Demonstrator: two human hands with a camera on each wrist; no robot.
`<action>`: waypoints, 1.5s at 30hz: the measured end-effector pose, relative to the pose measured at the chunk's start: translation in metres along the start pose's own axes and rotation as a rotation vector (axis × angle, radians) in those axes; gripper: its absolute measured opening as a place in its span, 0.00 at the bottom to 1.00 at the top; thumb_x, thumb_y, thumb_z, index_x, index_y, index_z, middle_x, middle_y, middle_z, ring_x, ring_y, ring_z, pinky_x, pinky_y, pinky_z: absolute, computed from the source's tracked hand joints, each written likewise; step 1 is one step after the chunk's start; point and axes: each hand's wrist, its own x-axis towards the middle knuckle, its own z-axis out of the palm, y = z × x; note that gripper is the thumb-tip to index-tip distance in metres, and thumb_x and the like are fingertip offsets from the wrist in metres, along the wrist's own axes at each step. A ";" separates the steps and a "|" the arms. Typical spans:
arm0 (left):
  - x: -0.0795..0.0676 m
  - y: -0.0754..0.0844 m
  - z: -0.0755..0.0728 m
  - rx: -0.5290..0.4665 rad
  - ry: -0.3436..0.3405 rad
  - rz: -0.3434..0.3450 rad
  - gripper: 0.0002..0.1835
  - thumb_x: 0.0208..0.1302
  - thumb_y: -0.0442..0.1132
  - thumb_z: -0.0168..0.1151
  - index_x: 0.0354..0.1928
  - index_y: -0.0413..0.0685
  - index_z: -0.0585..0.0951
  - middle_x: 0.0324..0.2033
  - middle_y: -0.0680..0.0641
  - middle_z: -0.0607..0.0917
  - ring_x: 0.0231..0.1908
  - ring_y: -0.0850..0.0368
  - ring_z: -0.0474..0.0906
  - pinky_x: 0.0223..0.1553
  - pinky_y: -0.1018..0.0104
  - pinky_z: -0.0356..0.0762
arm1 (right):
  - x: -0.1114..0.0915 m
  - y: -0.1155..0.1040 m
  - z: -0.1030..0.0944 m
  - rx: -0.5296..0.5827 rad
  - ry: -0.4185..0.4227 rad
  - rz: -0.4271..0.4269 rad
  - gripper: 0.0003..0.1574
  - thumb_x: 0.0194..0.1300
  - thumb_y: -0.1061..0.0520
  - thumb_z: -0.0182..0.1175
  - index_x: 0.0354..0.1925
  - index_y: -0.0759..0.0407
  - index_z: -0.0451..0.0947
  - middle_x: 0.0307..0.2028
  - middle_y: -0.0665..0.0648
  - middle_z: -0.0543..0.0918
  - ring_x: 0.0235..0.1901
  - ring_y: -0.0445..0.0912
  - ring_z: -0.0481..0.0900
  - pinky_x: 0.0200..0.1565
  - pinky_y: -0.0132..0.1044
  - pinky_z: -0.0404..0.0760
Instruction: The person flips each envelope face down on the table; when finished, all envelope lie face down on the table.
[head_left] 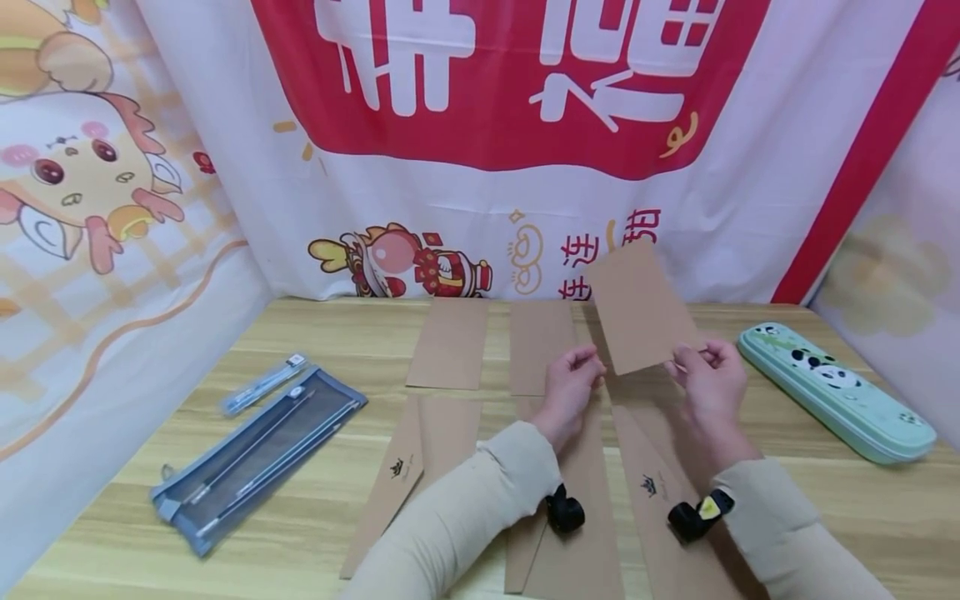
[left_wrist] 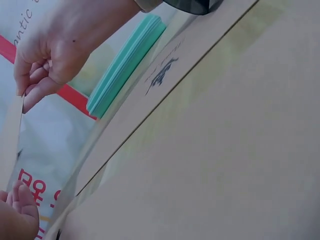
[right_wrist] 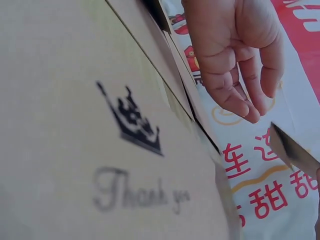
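Observation:
A plain brown kraft card [head_left: 643, 312] is held up above the back of the table. My right hand [head_left: 708, 383] pinches it by its lower right corner; in the left wrist view the thumb and fingers meet on the card's edge. Beside the card's lower left corner is my left hand [head_left: 568, 387], its fingers loosely bent; the right wrist view shows this hand [right_wrist: 240, 55] apart from the card [right_wrist: 295, 150] and holding nothing. Below the arms lie kraft envelopes: a left one [head_left: 450, 433], a middle one [head_left: 581, 467] and a right one [head_left: 660, 517], some showing a printed crown.
Two more brown cards, one at left [head_left: 447, 342] and one in the middle [head_left: 536, 333], lie behind the envelopes. A grey mesh pencil pouch [head_left: 262, 458] and a small clear packet [head_left: 264, 385] are on the left. At right sits a green panda pencil case [head_left: 836, 392]. A printed curtain [head_left: 480, 192] hangs behind.

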 end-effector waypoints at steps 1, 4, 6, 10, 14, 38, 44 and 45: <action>0.000 -0.001 0.001 -0.013 -0.003 -0.004 0.15 0.57 0.24 0.55 0.48 0.31 0.76 0.35 0.40 0.80 0.27 0.63 0.75 0.35 0.70 0.78 | 0.000 0.000 -0.001 0.027 0.007 0.017 0.16 0.54 0.76 0.56 0.30 0.60 0.65 0.25 0.52 0.65 0.21 0.38 0.74 0.25 0.27 0.81; -0.002 -0.004 0.004 -0.059 -0.021 -0.017 0.17 0.56 0.23 0.54 0.49 0.30 0.75 0.31 0.43 0.80 0.26 0.62 0.75 0.31 0.74 0.77 | 0.002 0.000 -0.003 0.087 0.025 0.056 0.15 0.54 0.77 0.55 0.30 0.60 0.64 0.25 0.52 0.68 0.20 0.39 0.76 0.24 0.28 0.82; -0.004 -0.005 0.007 -0.089 -0.026 -0.030 0.18 0.54 0.22 0.55 0.50 0.29 0.74 0.29 0.45 0.79 0.25 0.62 0.75 0.28 0.76 0.75 | 0.002 0.001 -0.003 0.130 0.032 0.082 0.16 0.54 0.78 0.54 0.30 0.61 0.64 0.23 0.52 0.69 0.20 0.39 0.77 0.24 0.29 0.82; -0.006 -0.006 0.011 -0.119 -0.020 -0.057 0.19 0.52 0.20 0.55 0.49 0.32 0.74 0.26 0.48 0.77 0.24 0.61 0.76 0.25 0.78 0.75 | 0.001 0.003 -0.004 0.170 0.031 0.116 0.16 0.55 0.78 0.54 0.30 0.61 0.62 0.23 0.53 0.71 0.19 0.40 0.77 0.26 0.30 0.82; -0.007 -0.006 0.013 -0.120 -0.009 -0.056 0.19 0.52 0.20 0.54 0.48 0.35 0.76 0.26 0.48 0.77 0.25 0.60 0.77 0.25 0.78 0.75 | 0.001 0.004 -0.005 0.194 0.019 0.144 0.16 0.56 0.77 0.53 0.32 0.62 0.61 0.24 0.54 0.73 0.19 0.41 0.77 0.27 0.31 0.83; 0.007 -0.002 -0.004 0.328 -0.103 -0.088 0.20 0.51 0.20 0.56 0.49 0.35 0.77 0.24 0.48 0.78 0.25 0.60 0.76 0.33 0.70 0.80 | 0.055 -0.027 -0.062 -0.743 -0.904 0.357 0.38 0.67 0.69 0.42 0.67 0.77 0.35 0.35 0.51 0.80 0.34 0.39 0.80 0.41 0.32 0.82; 0.008 -0.004 -0.003 0.439 -0.107 -0.115 0.21 0.49 0.20 0.58 0.49 0.35 0.77 0.28 0.48 0.80 0.23 0.62 0.74 0.29 0.73 0.77 | 0.061 -0.025 -0.062 -0.803 -0.883 0.410 0.39 0.67 0.68 0.44 0.68 0.75 0.37 0.34 0.53 0.81 0.35 0.40 0.80 0.41 0.34 0.82; 0.008 -0.005 -0.002 0.455 -0.107 -0.119 0.21 0.49 0.21 0.58 0.49 0.35 0.77 0.29 0.48 0.80 0.23 0.62 0.74 0.28 0.74 0.76 | 0.061 -0.024 -0.063 -0.805 -0.873 0.421 0.39 0.67 0.68 0.44 0.68 0.74 0.37 0.34 0.53 0.81 0.35 0.40 0.80 0.42 0.34 0.82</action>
